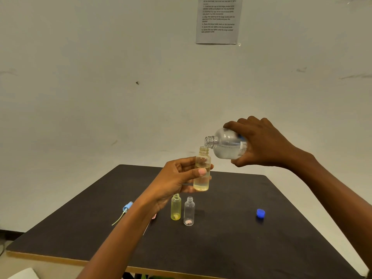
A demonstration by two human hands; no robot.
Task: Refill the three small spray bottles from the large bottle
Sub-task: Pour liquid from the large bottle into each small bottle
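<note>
Right hand [265,143] grips large bottle [227,143], long axis near horizontal, open neck pointing left over small bottle [202,172], held upright by left hand [177,182] above table's [261,248] far edge. Label text unreadable.

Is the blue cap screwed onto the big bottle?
No, the large bottle has a bare neck, and the blue cap lies on the table.

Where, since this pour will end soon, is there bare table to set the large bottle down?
Bare table lies between the clear bottle and the blue cap, and along its near edge. Crowded on the left: the yellow bottle, the clear bottle and the spray head sit near the left forearm.
</note>
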